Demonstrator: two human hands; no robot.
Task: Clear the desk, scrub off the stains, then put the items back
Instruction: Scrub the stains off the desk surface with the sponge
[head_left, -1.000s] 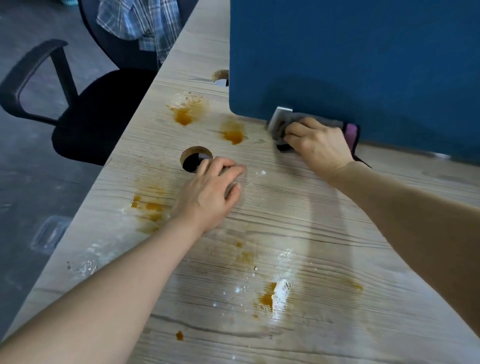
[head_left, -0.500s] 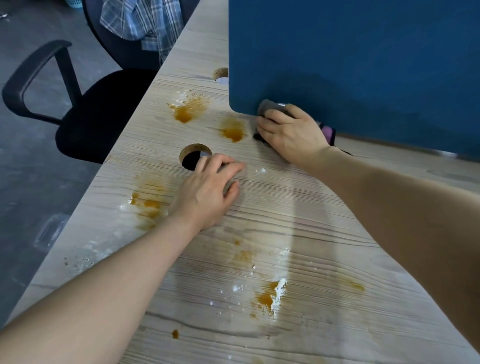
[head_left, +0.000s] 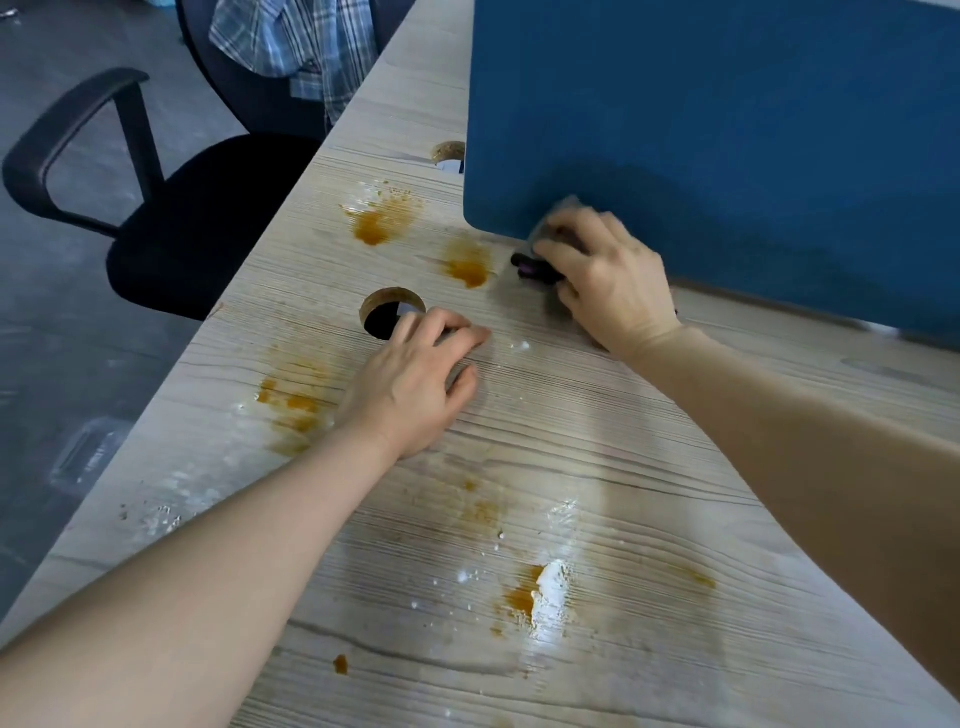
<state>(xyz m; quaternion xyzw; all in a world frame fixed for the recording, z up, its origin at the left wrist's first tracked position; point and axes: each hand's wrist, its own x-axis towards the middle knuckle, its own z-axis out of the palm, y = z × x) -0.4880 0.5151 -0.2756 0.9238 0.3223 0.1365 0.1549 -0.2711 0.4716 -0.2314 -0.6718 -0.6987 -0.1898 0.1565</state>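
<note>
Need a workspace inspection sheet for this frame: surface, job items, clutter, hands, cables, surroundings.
Surface: wooden desk carries several orange-brown stains and white powder patches; two round cable holes.
Job's things: grey-and-purple cloth at the foot of the blue partition.
Clutter: nothing seen.
Hands: right hand grips the cloth; left hand rests on the desk beside the nearer hole, holding nothing.
Cables: nothing seen.
Surroundings: black office chair left of the desk, plaid shirt draped on a second chair.
</note>
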